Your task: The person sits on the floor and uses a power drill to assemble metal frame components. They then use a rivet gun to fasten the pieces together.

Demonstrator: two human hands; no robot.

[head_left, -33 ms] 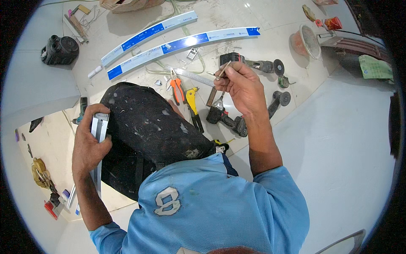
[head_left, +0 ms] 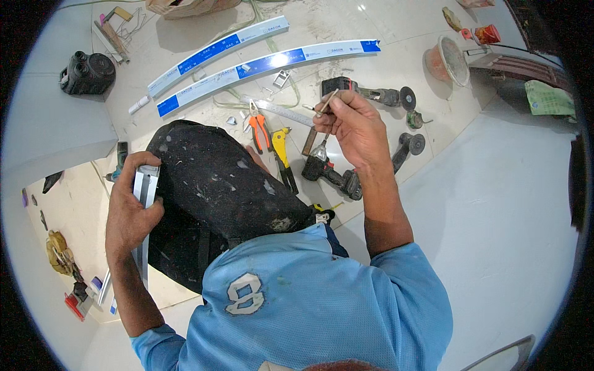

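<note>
My left hand [head_left: 131,207] is wrapped round a white metal profile [head_left: 145,188], which stands on end along my dark-trousered leg [head_left: 216,179]. The lower part of the profile runs down behind my wrist. Held up above the tools, my right hand [head_left: 352,127] pinches a thin, brass-coloured rod [head_left: 328,103] between thumb and fingers; its exact kind is too small to make out. Under that hand lies a black cordless drill [head_left: 322,170] with a bit in its chuck. A yellow-and-black hand riveter [head_left: 283,154] and orange-handled pliers [head_left: 260,131] lie between my leg and the drill.
Two long blue-and-white profiles [head_left: 331,51] lie across the far floor. Cordless grinders [head_left: 380,94] are at the right, beyond my right hand. A round bucket [head_left: 448,60] stands farther right. A black tool case [head_left: 88,73] is at the far left, and a steel ruler [head_left: 284,111] lies mid-floor.
</note>
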